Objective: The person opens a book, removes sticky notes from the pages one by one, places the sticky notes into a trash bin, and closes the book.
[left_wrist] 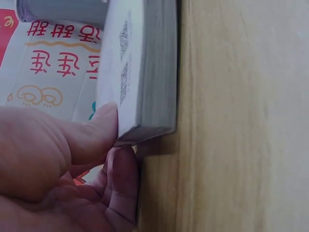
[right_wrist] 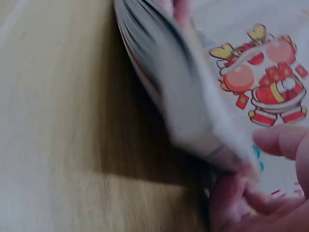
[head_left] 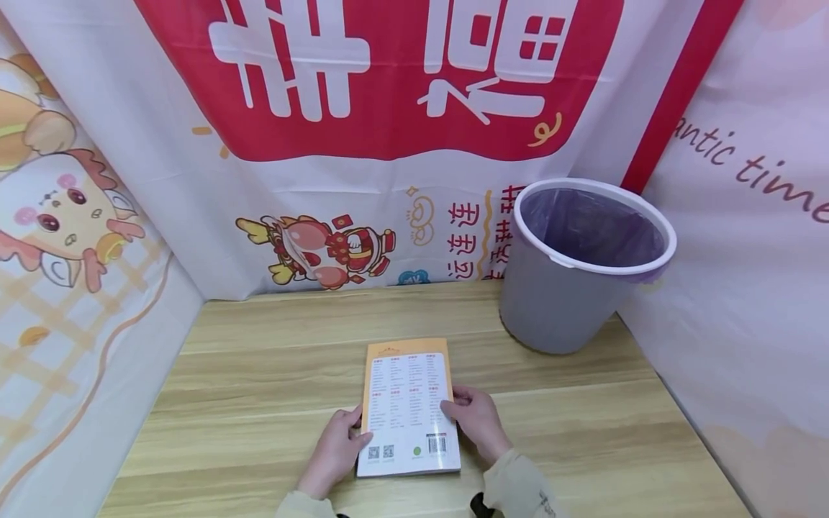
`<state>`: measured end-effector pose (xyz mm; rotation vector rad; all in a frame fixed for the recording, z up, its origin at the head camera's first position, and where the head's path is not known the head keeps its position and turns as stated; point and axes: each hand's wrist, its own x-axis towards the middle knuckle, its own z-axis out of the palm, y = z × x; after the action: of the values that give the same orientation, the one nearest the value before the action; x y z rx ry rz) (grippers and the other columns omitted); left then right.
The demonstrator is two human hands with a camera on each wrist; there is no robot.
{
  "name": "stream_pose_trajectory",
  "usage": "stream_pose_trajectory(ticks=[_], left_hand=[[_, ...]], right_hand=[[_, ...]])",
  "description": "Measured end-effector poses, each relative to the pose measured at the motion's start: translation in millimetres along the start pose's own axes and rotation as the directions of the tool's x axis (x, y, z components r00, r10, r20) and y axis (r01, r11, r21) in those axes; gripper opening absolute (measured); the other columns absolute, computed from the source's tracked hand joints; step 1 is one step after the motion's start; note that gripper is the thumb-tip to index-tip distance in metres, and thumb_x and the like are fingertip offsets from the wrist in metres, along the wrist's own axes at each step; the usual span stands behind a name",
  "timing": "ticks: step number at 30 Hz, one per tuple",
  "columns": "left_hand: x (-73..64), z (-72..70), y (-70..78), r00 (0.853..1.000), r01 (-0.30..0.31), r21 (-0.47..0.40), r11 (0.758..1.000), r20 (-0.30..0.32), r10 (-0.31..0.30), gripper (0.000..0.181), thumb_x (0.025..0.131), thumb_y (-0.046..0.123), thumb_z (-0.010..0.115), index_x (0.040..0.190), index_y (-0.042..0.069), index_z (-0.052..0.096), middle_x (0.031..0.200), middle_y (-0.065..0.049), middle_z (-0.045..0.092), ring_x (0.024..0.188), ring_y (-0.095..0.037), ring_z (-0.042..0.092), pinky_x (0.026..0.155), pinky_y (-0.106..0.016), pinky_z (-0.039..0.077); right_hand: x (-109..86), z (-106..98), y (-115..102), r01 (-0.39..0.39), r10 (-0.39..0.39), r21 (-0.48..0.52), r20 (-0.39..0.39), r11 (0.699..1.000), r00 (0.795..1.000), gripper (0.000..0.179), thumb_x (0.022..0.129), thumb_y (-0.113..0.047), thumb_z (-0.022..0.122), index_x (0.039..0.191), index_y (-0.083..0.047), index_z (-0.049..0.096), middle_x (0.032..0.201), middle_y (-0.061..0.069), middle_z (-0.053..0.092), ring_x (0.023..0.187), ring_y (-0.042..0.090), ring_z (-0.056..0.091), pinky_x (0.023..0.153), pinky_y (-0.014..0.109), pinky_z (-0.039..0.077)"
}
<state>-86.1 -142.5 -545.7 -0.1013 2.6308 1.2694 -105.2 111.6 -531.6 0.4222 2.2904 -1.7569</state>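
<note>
A thick paperback book (head_left: 408, 421) with an orange and white printed cover, columns of small text, QR codes and a barcode is held between both hands. My left hand (head_left: 333, 447) pinches its left edge, thumb on the cover. In the left wrist view the fingers curl under the corner, and the book's grey page edges (left_wrist: 159, 72) face the camera. On the opposite side my right hand (head_left: 478, 423) grips the right edge, with the thumb over the cover. The right wrist view shows the book (right_wrist: 186, 101) blurred and tilted, pages slightly fanned, above the wooden surface.
A grey waste bin (head_left: 550, 302) with a white rim and a purple liner stands at the back right of the wooden table (head_left: 259, 360). Printed cloth (head_left: 363, 137) hangs behind the table, and more covers both sides.
</note>
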Motion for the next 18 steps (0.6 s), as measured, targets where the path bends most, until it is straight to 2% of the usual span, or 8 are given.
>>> stream_pose_trajectory(ticks=[4, 7, 11, 13, 18], left_hand=[[-1.5, -1.1, -0.3, 1.000, -0.027, -0.017, 0.999, -0.004, 0.027, 0.060, 0.087, 0.005, 0.073, 0.141, -0.005, 0.049, 0.106, -0.007, 0.055, 0.076, -0.014, 0.049, 0.058, -0.025, 0.044], [-2.5, -1.9, 0.2, 0.999, -0.047, -0.033, 0.998, 0.006, 0.047, 0.061, 0.086, 0.005, 0.074, 0.141, -0.005, 0.049, 0.106, -0.007, 0.055, 0.076, -0.015, 0.049, 0.058, -0.025, 0.044], [-2.5, -3.1, 2.6, 0.998, -0.059, -0.047, 0.997, 0.027, 0.061, 0.060, 0.087, 0.008, 0.074, 0.140, -0.006, 0.050, 0.104, -0.008, 0.055, 0.076, -0.016, 0.049, 0.058, -0.025, 0.044], [-1.6, -3.6, 4.1, 0.996, -0.078, -0.043, 0.996, 0.035, 0.079, 0.058, 0.087, 0.012, 0.074, 0.138, -0.005, 0.053, 0.102, -0.007, 0.056, 0.079, -0.016, 0.050, 0.062, -0.025, 0.044], [-0.7, -4.5, 5.6, 0.994, -0.111, -0.036, 0.993, 0.018, 0.111, 0.047, 0.093, 0.020, 0.069, 0.134, -0.001, 0.059, 0.097, 0.000, 0.060, 0.085, -0.013, 0.054, 0.076, -0.030, 0.048]], right_hand=[[6.3, 1.1, 1.3, -0.029, 0.018, 0.081, 0.127, 0.996, 0.992, 0.047, 0.092, -0.028, 0.070, 0.126, 0.004, 0.060, 0.095, 0.008, 0.071, 0.082, 0.020, 0.068, 0.071, 0.032, 0.057], [8.4, 4.2, -0.9, -0.029, 0.000, 0.131, 0.210, 0.991, 0.978, 0.051, 0.093, -0.027, 0.068, 0.134, 0.000, 0.054, 0.099, 0.009, 0.071, 0.083, 0.024, 0.070, 0.072, 0.036, 0.059], [7.1, 5.5, -12.6, -0.018, -0.021, 0.170, 0.227, 0.985, 0.974, 0.055, 0.094, -0.021, 0.066, 0.143, -0.006, 0.045, 0.104, 0.009, 0.070, 0.085, 0.025, 0.070, 0.072, 0.037, 0.060], [4.7, 1.8, -23.8, -0.011, -0.034, 0.191, 0.229, 0.981, 0.973, 0.056, 0.095, -0.018, 0.064, 0.145, -0.007, 0.042, 0.105, 0.011, 0.069, 0.085, 0.027, 0.071, 0.072, 0.039, 0.060], [0.4, -18.4, -63.1, 0.079, -0.106, 0.131, 0.217, 0.988, 0.970, 0.058, 0.093, -0.007, 0.062, 0.146, -0.003, 0.039, 0.106, 0.015, 0.068, 0.081, 0.029, 0.071, 0.067, 0.041, 0.061]])
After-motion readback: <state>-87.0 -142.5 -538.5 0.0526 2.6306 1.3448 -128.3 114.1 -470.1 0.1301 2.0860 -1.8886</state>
